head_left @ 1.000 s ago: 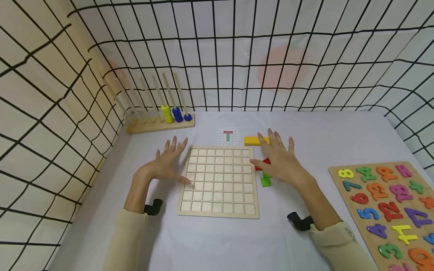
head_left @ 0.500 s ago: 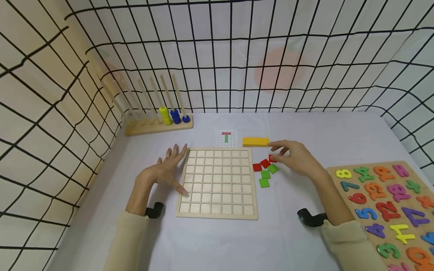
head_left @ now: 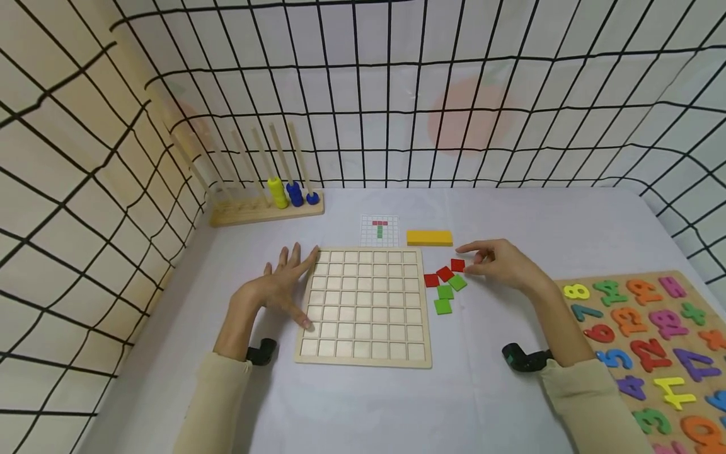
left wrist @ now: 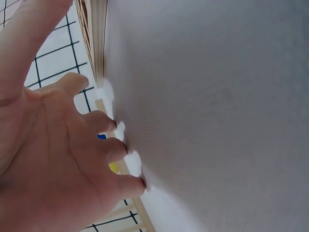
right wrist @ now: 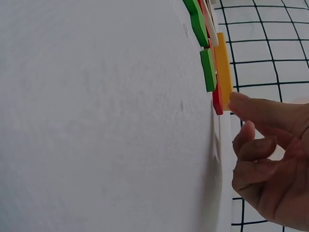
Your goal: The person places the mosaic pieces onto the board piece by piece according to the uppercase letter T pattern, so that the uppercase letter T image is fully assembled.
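Note:
A wooden grid board [head_left: 363,364] lies on the white tabletop in the head view. My left hand [head_left: 278,289] rests at its left edge with fingers spread, thumb over the frame and fingertips by the upper left corner. In the left wrist view, the left hand's [left wrist: 63,145] fingertips touch the cloth. Three red tiles [head_left: 457,265] and three green tiles [head_left: 443,306] lie loose right of the board. Beside the farthest red tile is my right hand [head_left: 501,265], thumb and forefinger apart, other fingers bent, holding nothing. The thumb tip is close to that tile; contact is unclear.
Behind the board lie a pattern card [head_left: 380,231] with a red and green T and a yellow bar [head_left: 429,238]. A bead rack [head_left: 266,214] stands back left. A number puzzle board [head_left: 612,340] is at right. Black netting [head_left: 388,94] surrounds the table.
My right hand has drawn back rightward from over the tiles, uncovering them, and its fingers have bent. My left thumb has slid slightly nearer along the board's left edge.

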Available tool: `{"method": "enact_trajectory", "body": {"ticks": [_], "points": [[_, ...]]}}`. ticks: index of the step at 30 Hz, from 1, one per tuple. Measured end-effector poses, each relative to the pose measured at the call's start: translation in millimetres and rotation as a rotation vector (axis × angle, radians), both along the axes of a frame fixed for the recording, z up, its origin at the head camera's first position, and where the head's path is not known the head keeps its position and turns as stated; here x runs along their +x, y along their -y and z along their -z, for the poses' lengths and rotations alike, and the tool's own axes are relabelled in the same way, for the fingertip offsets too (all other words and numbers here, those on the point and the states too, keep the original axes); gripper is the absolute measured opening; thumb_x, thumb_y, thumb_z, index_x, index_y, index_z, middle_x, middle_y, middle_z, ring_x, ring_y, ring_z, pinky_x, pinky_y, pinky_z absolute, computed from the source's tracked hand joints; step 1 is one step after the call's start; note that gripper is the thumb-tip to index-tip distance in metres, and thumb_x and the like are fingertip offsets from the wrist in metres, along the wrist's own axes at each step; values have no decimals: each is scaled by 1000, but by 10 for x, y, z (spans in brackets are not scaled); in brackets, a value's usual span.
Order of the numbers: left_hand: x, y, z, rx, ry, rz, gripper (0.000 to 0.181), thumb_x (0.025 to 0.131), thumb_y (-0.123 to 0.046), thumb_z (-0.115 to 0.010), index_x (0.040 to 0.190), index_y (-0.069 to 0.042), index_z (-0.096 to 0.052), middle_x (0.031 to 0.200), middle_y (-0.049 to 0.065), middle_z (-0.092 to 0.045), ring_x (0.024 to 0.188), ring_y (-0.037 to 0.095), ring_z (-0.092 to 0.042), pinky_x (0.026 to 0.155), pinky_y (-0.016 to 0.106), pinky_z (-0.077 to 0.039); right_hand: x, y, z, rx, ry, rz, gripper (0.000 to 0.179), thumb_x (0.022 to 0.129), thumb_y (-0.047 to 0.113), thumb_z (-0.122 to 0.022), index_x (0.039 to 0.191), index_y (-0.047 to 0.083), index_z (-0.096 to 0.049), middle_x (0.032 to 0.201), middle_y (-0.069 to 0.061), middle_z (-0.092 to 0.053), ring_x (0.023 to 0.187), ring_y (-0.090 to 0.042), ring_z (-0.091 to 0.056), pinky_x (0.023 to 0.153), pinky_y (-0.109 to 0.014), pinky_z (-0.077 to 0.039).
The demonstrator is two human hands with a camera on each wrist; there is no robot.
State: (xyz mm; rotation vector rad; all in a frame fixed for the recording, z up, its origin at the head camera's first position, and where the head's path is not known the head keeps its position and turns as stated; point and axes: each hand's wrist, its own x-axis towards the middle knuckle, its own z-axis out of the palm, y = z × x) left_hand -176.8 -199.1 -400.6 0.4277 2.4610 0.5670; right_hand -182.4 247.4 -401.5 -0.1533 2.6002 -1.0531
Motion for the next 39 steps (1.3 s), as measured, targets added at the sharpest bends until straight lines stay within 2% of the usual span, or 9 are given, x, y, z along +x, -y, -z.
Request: {"method": "enact_trajectory", "body": {"ticks": [6, 15, 20, 29, 39], "points": [[-9, -14, -6, -29, 5, 1, 156, 58, -42, -101, 167, -19, 8, 167, 26, 28, 154, 48, 30, 121, 74, 14, -33, 7, 17, 29, 41, 40, 43, 91, 13, -77, 132, 6, -69, 81, -5, -49, 82, -22, -47, 65, -28, -35], [-19, -39, -24, -62, 20, -6, 156, 58, -43, -101, 167, -19, 7, 167, 25, 28, 154, 48, 29, 120, 76, 12, -92, 29, 31, 7, 81, 82, 43, 87, 10, -79, 129, 3, -69, 61, 3, -39, 60, -16, -38, 62, -30, -30], [-27, -46, -11, -78, 11, -5, 156, 58, -44, -101, 167, -20, 8, 167, 24, 28, 155, 47, 29, 121, 75, 11, -101, 42, 36, 14, 63, 104, 39, 86, 11, -80, 124, 2, -71, 60, 3, -40, 60, -15, -39, 62, -30, -31], [-25, -30, -27, -78, 19, -12, 156, 58, -43, -101, 167, -19, 7, 168, 24, 28, 155, 46, 29, 122, 74, 12, -122, 68, 52, 20, 59, 64, 40, 87, 15, -82, 122, 1, -72, 61, 3, -45, 63, -16, -42, 63, -30, -31], [-28, -14, -26, -60, 27, -4, 155, 59, -43, -101, 167, -20, 7, 167, 23, 29, 155, 45, 30, 122, 73, 11, -117, 80, 59, 25, 56, 71, 40, 88, 17, -81, 122, -1, -71, 63, 2, -43, 64, -17, -40, 62, -30, -33]]}}
